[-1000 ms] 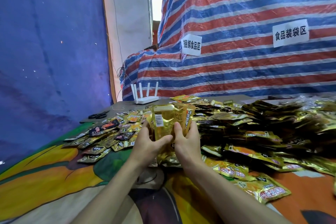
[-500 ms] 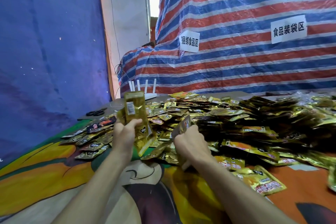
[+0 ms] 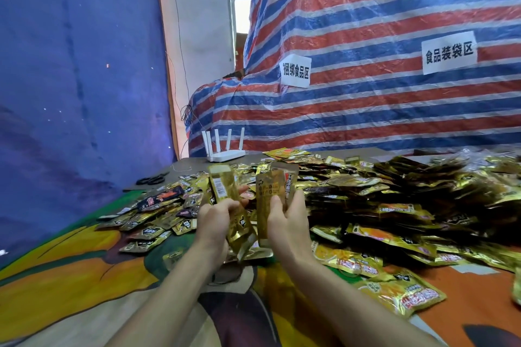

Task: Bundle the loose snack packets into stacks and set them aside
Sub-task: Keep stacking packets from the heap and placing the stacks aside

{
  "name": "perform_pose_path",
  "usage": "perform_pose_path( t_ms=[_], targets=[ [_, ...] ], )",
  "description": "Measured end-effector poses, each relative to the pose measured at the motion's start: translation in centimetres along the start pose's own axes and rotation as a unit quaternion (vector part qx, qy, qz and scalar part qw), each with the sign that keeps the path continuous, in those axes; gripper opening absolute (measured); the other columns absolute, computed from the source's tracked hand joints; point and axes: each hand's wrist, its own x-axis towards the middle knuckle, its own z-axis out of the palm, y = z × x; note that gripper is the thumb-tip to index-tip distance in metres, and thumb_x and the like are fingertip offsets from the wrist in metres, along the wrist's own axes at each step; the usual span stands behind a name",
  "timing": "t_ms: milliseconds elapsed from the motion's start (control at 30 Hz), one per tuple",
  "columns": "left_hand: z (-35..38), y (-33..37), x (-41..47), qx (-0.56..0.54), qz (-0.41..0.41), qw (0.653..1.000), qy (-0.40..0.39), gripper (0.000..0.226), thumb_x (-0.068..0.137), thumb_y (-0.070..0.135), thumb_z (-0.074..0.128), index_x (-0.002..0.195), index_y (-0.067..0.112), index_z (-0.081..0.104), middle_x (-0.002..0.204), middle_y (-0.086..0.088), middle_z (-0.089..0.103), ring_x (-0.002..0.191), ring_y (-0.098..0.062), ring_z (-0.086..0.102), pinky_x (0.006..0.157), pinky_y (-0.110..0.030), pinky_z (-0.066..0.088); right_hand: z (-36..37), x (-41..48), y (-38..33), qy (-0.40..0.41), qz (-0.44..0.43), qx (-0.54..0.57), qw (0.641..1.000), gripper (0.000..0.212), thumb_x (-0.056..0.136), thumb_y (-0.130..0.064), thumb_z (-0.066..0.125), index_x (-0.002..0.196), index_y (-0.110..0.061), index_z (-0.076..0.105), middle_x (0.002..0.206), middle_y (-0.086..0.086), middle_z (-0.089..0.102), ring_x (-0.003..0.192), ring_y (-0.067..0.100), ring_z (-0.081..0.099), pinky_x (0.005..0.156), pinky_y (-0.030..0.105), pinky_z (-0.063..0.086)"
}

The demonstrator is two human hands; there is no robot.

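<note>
Here, a stack of gold snack packets stands upright above the near middle of the worktop, the left hand with its grip curled round it. Just beside it, the right hand pinches a few more packets upright. A loose pile spreads to the right, with a white router and scissors beyond.

We count two hands, a left hand and a right hand, and snack packets heaped past counting, likely several hundred. Beyond them we see one router, one pair of scissors and two paper signs.
</note>
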Motion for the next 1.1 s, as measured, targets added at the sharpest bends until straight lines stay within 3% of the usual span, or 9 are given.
perform_pose_path(
  t_ms=[100, 233, 333, 467, 567, 667, 867, 1033, 1100],
  targets=[
    [1.3, -0.6, -0.4, 0.053, 0.000, 0.998, 0.038, 0.027, 0.093, 0.026, 0.067, 0.081, 0.003, 0.077, 0.071, -0.008, 0.075, 0.069, -0.023, 0.074, 0.058, -0.028, 0.057, 1.0, -1.5, -0.8, -0.016, -0.037, 0.007, 0.999, 0.006, 0.101, -0.026, 0.051, 0.100, -0.025, 0.045, 0.091, 0.000, 0.063, 0.083, 0.018, 0.062, 0.080, 0.047, 0.054],
    [1.5, -1.3, -1.3, 0.098, 0.016, 0.995, -0.015, 0.059, 0.077, 0.060, 0.068, 0.117, 0.016, 0.067, 0.095, -0.009, 0.077, 0.101, -0.031, 0.071, 0.101, -0.048, 0.051, 1.8, -2.3, -0.8, -0.038, -0.021, 0.017, 0.999, 0.013, 0.095, -0.032, 0.051, 0.096, -0.021, 0.046, 0.096, 0.005, 0.061, 0.090, 0.022, 0.060, 0.088, 0.052, 0.051],
    [1.8, -1.8, -2.1, 0.078, 0.017, 0.994, -0.080, 0.085, 0.066, 0.075, 0.066, 0.128, 0.019, 0.058, 0.103, -0.010, 0.075, 0.097, -0.025, 0.072, 0.098, -0.046, 0.054, 1.8, -2.1, -0.6, -0.028, -0.027, 0.005, 0.999, 0.035, 0.083, -0.047, 0.041, 0.094, -0.015, 0.051, 0.101, 0.005, 0.052, 0.097, 0.021, 0.053, 0.094, 0.051, 0.047],
    [2.2, -2.4, -2.4, 0.106, 0.046, 0.988, -0.103, 0.098, 0.070, 0.085, 0.055, 0.146, 0.027, 0.031, 0.083, 0.012, 0.075, 0.085, -0.010, 0.071, 0.092, -0.042, 0.055, 1.7, -2.0, -0.3, 0.004, -0.021, 0.043, 0.999, 0.075, 0.079, -0.079, 0.027, 0.098, -0.016, 0.063, 0.107, 0.006, 0.059, 0.107, 0.022, 0.056, 0.100, 0.050, 0.044],
    [2.3, -2.7, -2.5, 0.093, 0.035, 0.990, -0.100, 0.093, 0.069, 0.071, 0.075, 0.136, 0.016, 0.040, 0.093, 0.004, 0.077, 0.085, -0.008, 0.072, 0.076, -0.028, 0.053, 1.7, -1.9, -0.1, 0.018, 0.015, 0.073, 0.997, 0.083, 0.080, -0.077, 0.018, 0.100, -0.015, 0.069, 0.109, 0.009, 0.067, 0.112, 0.027, 0.059, 0.105, 0.051, 0.042],
    [1.9, -3.0, -2.2, 0.021, 0.018, 0.995, -0.091, 0.086, 0.058, 0.032, 0.085, 0.129, 0.000, 0.049, 0.106, -0.020, 0.073, 0.090, -0.024, 0.073, 0.074, -0.030, 0.056, 1.3, -1.6, 0.0, 0.056, 0.050, 0.071, 0.995, 0.052, 0.080, -0.053, 0.026, 0.086, -0.023, 0.069, 0.098, 0.000, 0.066, 0.105, 0.024, 0.059, 0.099, 0.046, 0.044],
    [1.1, -3.6, -2.2, 0.069, 0.056, 0.985, -0.151, 0.060, 0.056, 0.010, 0.078, 0.111, -0.003, 0.056, 0.083, -0.005, 0.071, 0.080, -0.019, 0.071, 0.063, -0.027, 0.054, 0.5, -0.7, 0.2, 0.066, 0.167, 0.144, 0.973, 0.027, 0.086, -0.014, 0.051, 0.067, -0.011, 0.070, 0.078, 0.010, 0.072, 0.087, 0.035, 0.067, 0.080, 0.047, 0.055],
    [1.2, -4.2, -1.9, 0.144, 0.105, 0.975, -0.132, 0.046, 0.077, -0.010, 0.068, 0.113, 0.007, 0.047, 0.092, -0.012, 0.065, 0.071, -0.009, 0.067, 0.059, -0.022, 0.054, -0.4, 0.8, -0.1, 0.089, 0.156, 0.138, 0.974, 0.044, 0.095, -0.023, 0.046, 0.061, -0.008, 0.069, 0.053, 0.001, 0.068, 0.054, 0.017, 0.066, 0.061, 0.033, 0.050],
    [1.3, -4.4, -1.7, 0.184, 0.125, 0.965, -0.135, 0.043, 0.083, -0.009, 0.069, 0.109, 0.013, 0.043, 0.093, -0.009, 0.066, 0.075, -0.007, 0.068, 0.063, -0.022, 0.054, -0.7, 1.0, -0.6, 0.100, 0.122, 0.118, 0.980, 0.047, 0.097, -0.028, 0.046, 0.059, -0.011, 0.068, 0.058, 0.002, 0.070, 0.061, 0.019, 0.068, 0.064, 0.037, 0.054]
  ],
)
